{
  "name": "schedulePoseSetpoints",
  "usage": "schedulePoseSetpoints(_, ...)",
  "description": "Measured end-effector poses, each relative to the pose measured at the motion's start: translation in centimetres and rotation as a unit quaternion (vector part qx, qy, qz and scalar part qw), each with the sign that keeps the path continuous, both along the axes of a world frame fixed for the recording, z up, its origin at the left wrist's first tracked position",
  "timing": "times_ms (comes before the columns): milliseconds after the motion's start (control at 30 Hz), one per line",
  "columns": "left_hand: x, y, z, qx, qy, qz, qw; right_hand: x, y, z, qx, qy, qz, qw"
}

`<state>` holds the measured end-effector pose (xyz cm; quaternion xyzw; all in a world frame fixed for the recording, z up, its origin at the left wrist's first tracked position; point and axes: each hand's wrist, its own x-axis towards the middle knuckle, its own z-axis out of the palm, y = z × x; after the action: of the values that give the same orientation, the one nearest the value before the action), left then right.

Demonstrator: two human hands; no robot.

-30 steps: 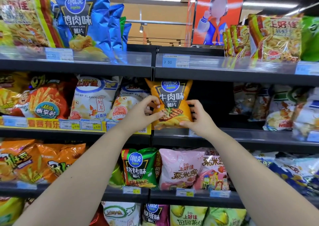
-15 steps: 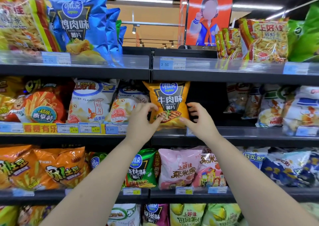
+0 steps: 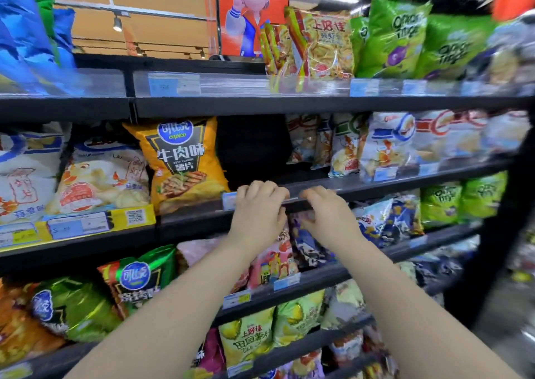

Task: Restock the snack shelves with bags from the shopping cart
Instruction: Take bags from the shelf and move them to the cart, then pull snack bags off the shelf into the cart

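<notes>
**Orange bag on shelf, free of any grip**

Bag stands upright, left of both hands, apart from them. Left hand and right hand hover at the shelf's front edge, fingers loosely curled, grasping nothing.

Bright overhead light, motion-blurred edges

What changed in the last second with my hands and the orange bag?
Both hands let go of the orange bag. The left hand and right hand moved off to its right, now empty before the shelf edge. The bag stayed standing on its shelf.
</notes>
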<state>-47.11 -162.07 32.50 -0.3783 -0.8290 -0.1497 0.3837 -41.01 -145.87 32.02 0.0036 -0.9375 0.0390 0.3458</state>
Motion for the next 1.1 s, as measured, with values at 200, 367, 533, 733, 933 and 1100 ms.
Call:
schedulePoseSetpoints(200, 4.5, 15.1, -1.7, -0.054, -0.048, -0.095, 0.993, 8.6, 12.9, -2.4, 0.02, -0.053, -0.134, 0.989)
schedulePoseSetpoints(367, 12.1, 28.9, -3.3, -0.076, -0.048, -0.175, 0.981, 18.3, 24.2, -3.6, 0.043, -0.084, -0.233, 0.968)
schedulePoseSetpoints(533, 21.5, 41.1, -6.0, -0.074, -0.066, -0.242, 0.965, 28.3, 33.7, -5.2, 0.034, -0.118, -0.309, 0.943)
schedulePoseSetpoints(733, 30.0, 53.1, -11.9, -0.136, -0.093, -0.289, 0.943, 37.8, 42.1, -10.5, -0.005, -0.178, -0.399, 0.9)
schedulePoseSetpoints(933, 35.4, 63.1, -17.2, -0.214, -0.122, -0.329, 0.912, 43.2, 50.4, -16.4, -0.072, -0.157, -0.475, 0.863)
schedulePoseSetpoints(1100, 35.7, 71.9, -21.4, -0.267, -0.151, -0.369, 0.877, 45.2, 57.8, -21.0, -0.147, -0.185, -0.52, 0.821)
